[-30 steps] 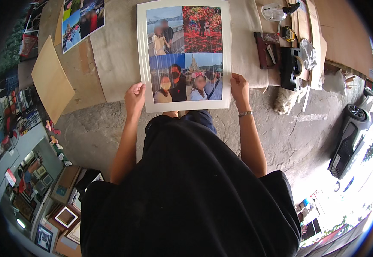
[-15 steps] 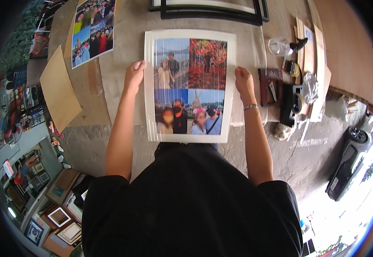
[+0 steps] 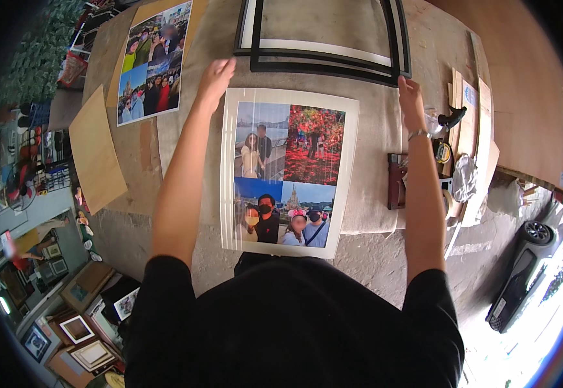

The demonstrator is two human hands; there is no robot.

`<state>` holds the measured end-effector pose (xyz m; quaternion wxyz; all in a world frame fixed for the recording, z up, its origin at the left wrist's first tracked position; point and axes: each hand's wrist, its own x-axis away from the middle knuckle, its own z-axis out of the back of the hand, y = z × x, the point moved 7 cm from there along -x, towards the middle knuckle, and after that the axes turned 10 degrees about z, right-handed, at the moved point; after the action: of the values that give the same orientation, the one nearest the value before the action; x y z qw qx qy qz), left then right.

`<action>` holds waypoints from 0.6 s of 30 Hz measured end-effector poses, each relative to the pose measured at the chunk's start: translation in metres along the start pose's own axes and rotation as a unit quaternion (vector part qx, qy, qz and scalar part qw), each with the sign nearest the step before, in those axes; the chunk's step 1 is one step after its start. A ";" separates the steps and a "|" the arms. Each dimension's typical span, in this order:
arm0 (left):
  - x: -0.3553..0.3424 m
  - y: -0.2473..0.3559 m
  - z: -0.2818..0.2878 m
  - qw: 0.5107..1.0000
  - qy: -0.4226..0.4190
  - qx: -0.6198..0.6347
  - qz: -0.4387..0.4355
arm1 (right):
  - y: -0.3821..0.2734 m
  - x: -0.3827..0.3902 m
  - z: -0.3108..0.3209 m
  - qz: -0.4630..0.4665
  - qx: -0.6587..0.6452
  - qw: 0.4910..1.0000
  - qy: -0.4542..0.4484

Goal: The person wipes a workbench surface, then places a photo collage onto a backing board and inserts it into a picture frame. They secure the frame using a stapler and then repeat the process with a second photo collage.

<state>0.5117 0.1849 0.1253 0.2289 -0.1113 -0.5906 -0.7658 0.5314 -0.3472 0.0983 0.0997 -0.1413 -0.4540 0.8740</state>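
A photo collage [image 3: 310, 145] in a wide white mat, under a shiny clear sheet, lies before me, its near edge close to my body. Beyond it, two black picture frames [image 3: 327, 68] overlap on the table. My left hand [image 3: 218, 81] is just short of the frames' near left corner, its slightly blurred fingers loosely bent and holding nothing visible. At the near right corner, my right hand [image 3: 412, 100] has its fingers closed against the black frame's edge. Neither hand touches the collage.
The cloth-covered table [image 3: 372, 161] has another photo collage [image 3: 155, 64] and a tan board [image 3: 96, 152] on its left. Wood strips [image 3: 482, 123], a tape measure [image 3: 444, 152] and a dark red piece [image 3: 396, 181] lie right. A car [image 3: 520, 275] stands beyond.
Both hands have left the sides of the matted collage and moved away from me to the black frames. The whole view has shifted, so things appear lower.
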 end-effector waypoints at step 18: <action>0.151 -0.026 0.031 0.989 -0.108 0.105 -0.002 | -0.117 0.182 0.068 -0.114 -0.092 0.979 -0.139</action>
<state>0.3643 0.1862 0.1784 0.1726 -0.1673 -0.6891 -0.6837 0.3427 -0.2773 0.2035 0.1218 0.0256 -0.5549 0.8226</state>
